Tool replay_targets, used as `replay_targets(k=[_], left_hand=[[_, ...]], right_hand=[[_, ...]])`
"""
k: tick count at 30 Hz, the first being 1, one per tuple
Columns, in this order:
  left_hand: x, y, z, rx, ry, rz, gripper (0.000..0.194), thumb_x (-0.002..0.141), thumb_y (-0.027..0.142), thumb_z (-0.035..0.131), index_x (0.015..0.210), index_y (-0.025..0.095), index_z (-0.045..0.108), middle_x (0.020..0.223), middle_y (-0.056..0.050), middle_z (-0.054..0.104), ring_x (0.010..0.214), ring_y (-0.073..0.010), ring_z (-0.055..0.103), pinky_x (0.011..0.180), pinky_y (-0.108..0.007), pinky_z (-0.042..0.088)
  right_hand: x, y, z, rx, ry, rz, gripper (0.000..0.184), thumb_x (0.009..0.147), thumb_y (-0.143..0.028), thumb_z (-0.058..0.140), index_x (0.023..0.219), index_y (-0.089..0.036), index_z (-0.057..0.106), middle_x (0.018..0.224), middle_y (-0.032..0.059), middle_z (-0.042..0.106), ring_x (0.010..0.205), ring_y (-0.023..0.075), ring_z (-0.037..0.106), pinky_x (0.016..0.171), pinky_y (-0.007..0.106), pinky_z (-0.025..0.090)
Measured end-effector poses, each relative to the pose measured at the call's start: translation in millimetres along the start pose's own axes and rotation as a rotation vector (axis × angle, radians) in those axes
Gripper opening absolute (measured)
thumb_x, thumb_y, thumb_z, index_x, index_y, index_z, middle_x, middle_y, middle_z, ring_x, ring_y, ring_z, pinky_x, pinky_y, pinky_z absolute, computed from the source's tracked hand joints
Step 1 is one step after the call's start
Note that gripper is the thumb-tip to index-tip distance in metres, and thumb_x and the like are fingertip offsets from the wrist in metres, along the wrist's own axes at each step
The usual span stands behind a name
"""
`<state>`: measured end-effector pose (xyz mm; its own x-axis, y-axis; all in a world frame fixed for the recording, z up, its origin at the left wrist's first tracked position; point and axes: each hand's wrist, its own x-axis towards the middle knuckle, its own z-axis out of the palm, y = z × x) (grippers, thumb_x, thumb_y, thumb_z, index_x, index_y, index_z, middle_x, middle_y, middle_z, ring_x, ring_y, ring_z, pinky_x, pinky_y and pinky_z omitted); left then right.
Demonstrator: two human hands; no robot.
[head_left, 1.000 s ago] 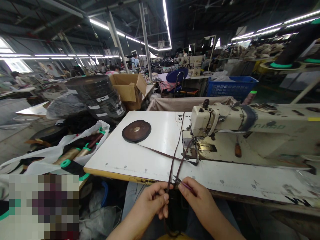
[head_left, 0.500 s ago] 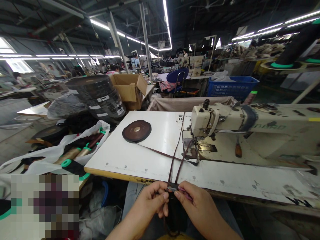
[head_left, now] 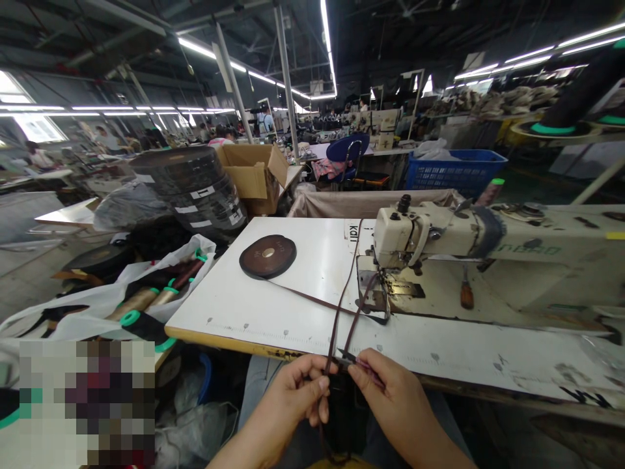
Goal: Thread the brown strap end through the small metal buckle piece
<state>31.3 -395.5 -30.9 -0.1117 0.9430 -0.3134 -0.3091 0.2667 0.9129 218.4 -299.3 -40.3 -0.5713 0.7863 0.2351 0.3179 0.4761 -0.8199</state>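
My left hand (head_left: 303, 391), near the table's front edge, has its thumb and fingers pinched on a thin brown strip (head_left: 336, 319). Part of that strip hangs below the fingers. Close beside it, my right hand (head_left: 393, 387) grips small thread snips (head_left: 346, 357), their pinkish handle mostly hidden by the fingers. The dark blades point left, by a second length of strip (head_left: 352, 326) that runs up to the sewing machine (head_left: 390, 241). A flat brown roll of strip (head_left: 267, 256) lies on the white tabletop (head_left: 312, 260), its tail leading right toward the machine.
An orange-handled screwdriver (head_left: 467, 290) is by the machine arm. Left of the table, a white plastic bag (head_left: 193, 251) holds thread cones. Behind stand large wrapped rolls (head_left: 190, 189), a cardboard box (head_left: 251, 172) and a blue basket (head_left: 454, 172). People are far off.
My right hand has shifted the snips slightly up and right, and their blades now angle up-left instead of lying across the strips. My left hand stays nearly in place.
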Motion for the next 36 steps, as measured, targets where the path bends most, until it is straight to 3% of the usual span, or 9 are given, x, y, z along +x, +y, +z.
replay_targets(k=[5,11,18,36], left_hand=[[0.6,-4.2,-1.0,-0.027,0.021,0.008,0.049,0.081,0.05,0.084,0.114,0.015,0.07,0.076,0.004,0.058,0.054,-0.0076,0.058,0.048,-0.02,0.036],[0.8,-3.2,-0.6,-0.046,0.027,0.003,0.052,0.082,0.045,0.084,0.123,0.017,0.069,0.081,0.003,0.06,0.054,-0.0078,0.06,0.048,-0.02,0.037],[0.4,-4.9,-1.4,-0.074,0.042,-0.007,0.057,0.08,0.041,0.084,0.128,0.017,0.066,0.083,0.002,0.061,0.054,-0.009,0.062,0.048,-0.02,0.037],[1.0,-5.2,-1.6,-0.093,0.004,-0.02,0.054,0.081,0.039,0.083,0.127,0.016,0.066,0.081,0.002,0.061,0.054,-0.0089,0.062,0.047,-0.02,0.035]], right_hand=[[-1.4,-3.3,2.9,-0.084,-0.06,-0.077,0.043,0.109,-0.051,0.041,0.08,-0.023,0.054,0.072,-0.0029,0.056,0.065,0.0209,0.055,0.059,0.033,0.03],[1.0,-1.7,0.7,-0.205,0.066,-0.197,0.067,0.124,-0.064,0.021,0.082,-0.022,0.054,0.073,-0.0023,0.054,0.066,0.0212,0.054,0.061,0.035,0.029],[0.0,-5.3,-1.0,-0.326,0.111,-0.331,0.066,0.126,-0.058,0.015,0.09,-0.021,0.055,0.079,-0.0012,0.055,0.07,0.022,0.053,0.065,0.035,0.029],[-0.2,-5.9,-0.9,-0.369,0.09,-0.367,0.063,0.127,-0.052,0.013,0.093,-0.021,0.055,0.083,-0.0004,0.056,0.073,0.0226,0.055,0.066,0.037,0.031]])
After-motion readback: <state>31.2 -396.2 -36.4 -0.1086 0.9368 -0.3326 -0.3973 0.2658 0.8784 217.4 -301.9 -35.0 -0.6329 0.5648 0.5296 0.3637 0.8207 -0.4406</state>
